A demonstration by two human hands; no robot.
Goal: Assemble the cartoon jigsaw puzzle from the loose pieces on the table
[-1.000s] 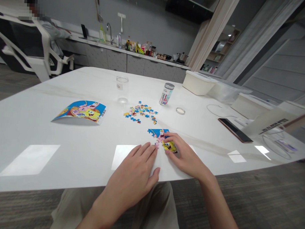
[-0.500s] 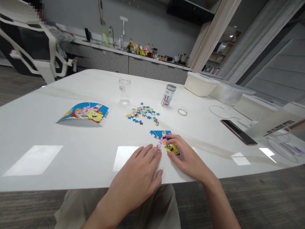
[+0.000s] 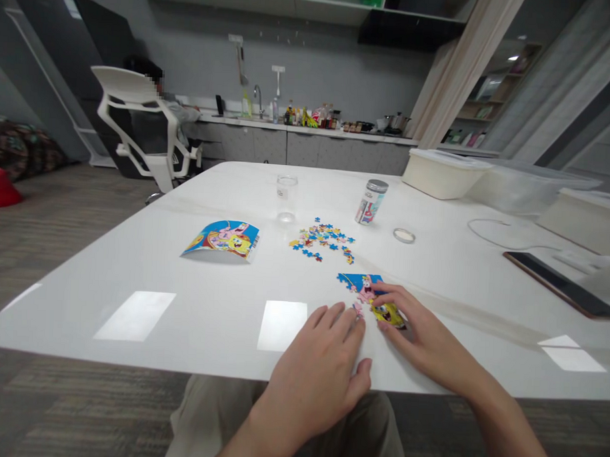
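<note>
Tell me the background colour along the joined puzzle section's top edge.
The joined puzzle section is blue there; see the head view.

Open table [image 3: 223, 285] stretched between the card [image 3: 229, 239] and the left hand [image 3: 320, 369]. Beyond the puzzle [image 3: 358, 282], only a narrow strip separated it from the loose pieces [image 3: 329, 235]. Behind these stood the jar [image 3: 286, 202] and the can [image 3: 370, 204], with a gap between. The flat ring [image 3: 403, 240] and the phone [image 3: 558, 282] flanked a broad passage; the right hand [image 3: 426, 333] blocked the puzzle's right side.
</note>
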